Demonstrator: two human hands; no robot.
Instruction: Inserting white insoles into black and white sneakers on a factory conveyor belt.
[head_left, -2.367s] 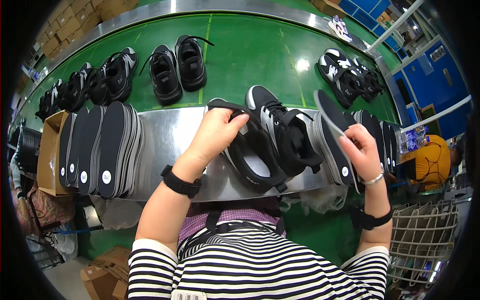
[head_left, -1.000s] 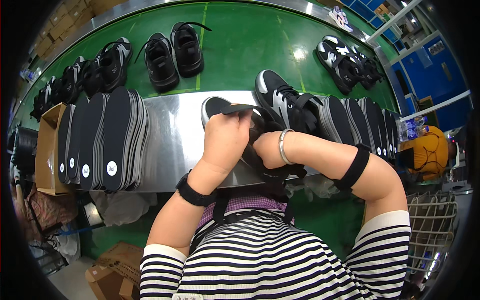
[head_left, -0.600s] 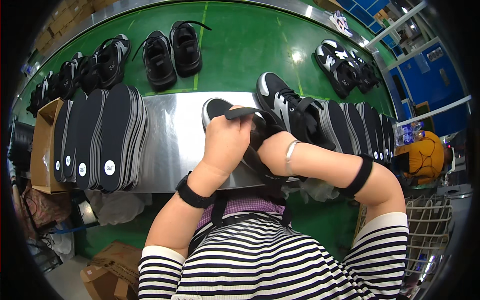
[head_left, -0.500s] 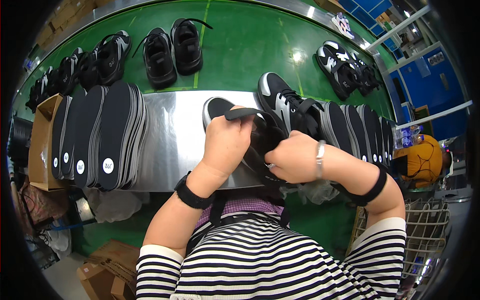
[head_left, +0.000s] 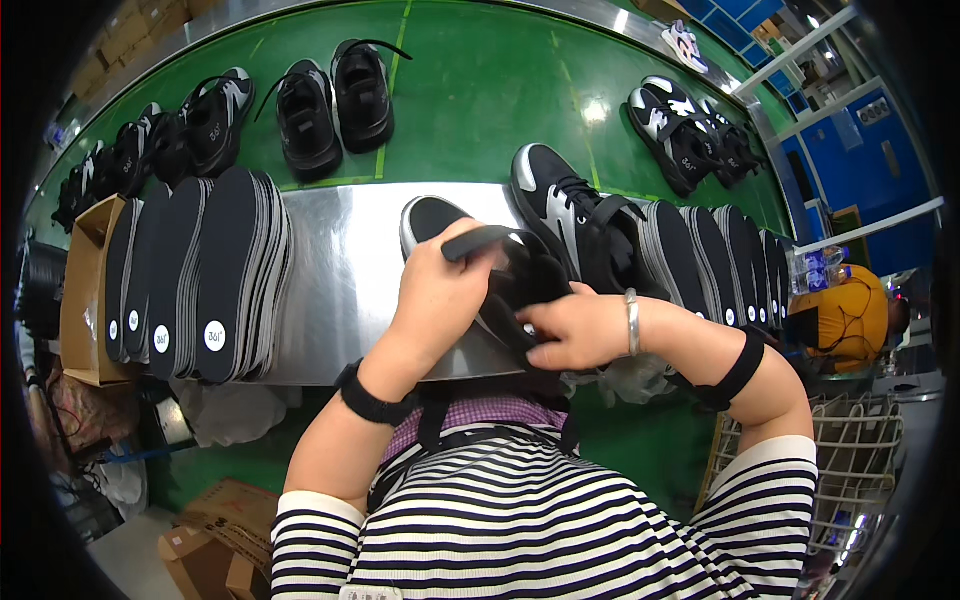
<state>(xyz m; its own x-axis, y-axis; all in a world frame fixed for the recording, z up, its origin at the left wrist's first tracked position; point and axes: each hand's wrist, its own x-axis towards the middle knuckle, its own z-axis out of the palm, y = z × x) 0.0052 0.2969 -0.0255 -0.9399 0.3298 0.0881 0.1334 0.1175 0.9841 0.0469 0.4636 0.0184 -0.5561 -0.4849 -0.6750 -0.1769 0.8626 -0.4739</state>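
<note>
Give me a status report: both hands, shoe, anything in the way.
Left hand gripping shoe's black strap. Right hand at its heel end. Toe pointing away. Second shoe close alongside, right.

Stacked cardboard cartons [head_left: 122,50] stand at upper left, a wire basket [head_left: 850,447] at lower right.

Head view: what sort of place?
Probably a shoe factory's production line: stacks of black insoles along a metal ledge, black sneakers set out on a green surface, and cardboard cartons in the background.
</note>
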